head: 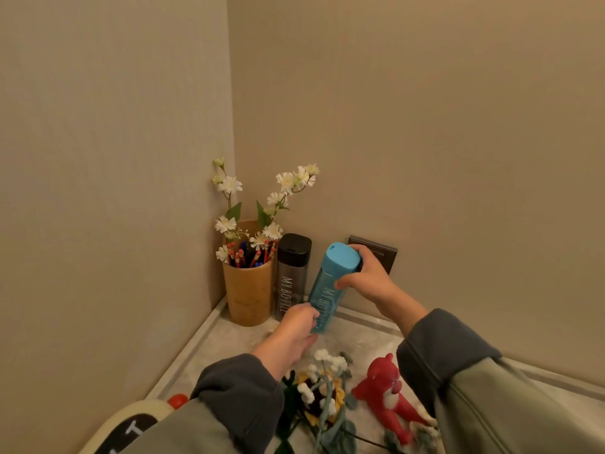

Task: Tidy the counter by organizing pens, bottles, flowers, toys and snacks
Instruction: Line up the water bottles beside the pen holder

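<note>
A blue bottle (327, 283) with a light blue cap hangs tilted just above the counter (229, 335), near the back wall. My right hand (366, 276) grips it at the cap end. My left hand (294, 332) holds its lower end. Just left of it stands a grey bottle (291, 273) with a black cap. In the corner a tan holder (250, 290) carries several pens and pencils and white flowers (271, 204). Knitted flowers (324, 388) and a red toy figure (389, 398) lie on the counter below my arms.
Two walls meet behind the holder. A dark wall socket (383, 253) sits behind my right hand. A cream and black rounded object (131, 427) with a red knob lies at the lower left, partly under my left sleeve.
</note>
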The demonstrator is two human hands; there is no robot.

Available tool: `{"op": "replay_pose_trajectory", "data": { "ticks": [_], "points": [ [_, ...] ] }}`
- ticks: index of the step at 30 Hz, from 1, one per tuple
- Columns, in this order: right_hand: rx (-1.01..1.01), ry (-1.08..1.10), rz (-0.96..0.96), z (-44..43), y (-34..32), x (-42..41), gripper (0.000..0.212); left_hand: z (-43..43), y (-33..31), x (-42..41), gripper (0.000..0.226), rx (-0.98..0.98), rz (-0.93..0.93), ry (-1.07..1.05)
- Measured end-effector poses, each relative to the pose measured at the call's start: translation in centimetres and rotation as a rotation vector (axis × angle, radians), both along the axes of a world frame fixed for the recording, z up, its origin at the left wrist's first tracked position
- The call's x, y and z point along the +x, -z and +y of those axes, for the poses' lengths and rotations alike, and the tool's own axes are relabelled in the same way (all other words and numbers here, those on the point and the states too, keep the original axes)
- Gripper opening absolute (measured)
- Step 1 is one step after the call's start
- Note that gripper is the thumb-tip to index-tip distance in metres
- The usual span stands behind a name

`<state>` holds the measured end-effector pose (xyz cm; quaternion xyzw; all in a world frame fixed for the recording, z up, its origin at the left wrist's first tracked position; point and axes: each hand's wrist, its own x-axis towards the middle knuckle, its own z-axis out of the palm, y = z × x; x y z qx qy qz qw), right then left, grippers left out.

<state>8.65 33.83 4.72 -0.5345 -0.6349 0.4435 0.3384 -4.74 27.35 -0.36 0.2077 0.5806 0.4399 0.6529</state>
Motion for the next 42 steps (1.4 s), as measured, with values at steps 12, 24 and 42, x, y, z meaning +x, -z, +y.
{"op": "replay_pose_trajectory", "data": {
  "ticks": [12,24,42],
  "points": [
    [0.072,0.074,0.036,-0.7,2.8,-1.9,0.074,0.3,1.2,-0.1,0.042,-0.061,-0.121,-0.103],
    [0.103,0.038,0.016,-0.3,2.7,-1.3,0.071,0.1,0.3,-0.1,0.049,-0.028,-0.136,-0.115],
    [0.048,0.024,-0.129,-0.3,4.0,-1.2,0.073,-0.5,1.1,-0.5,0.044,-0.034,-0.076,-0.11]
  ]
}}
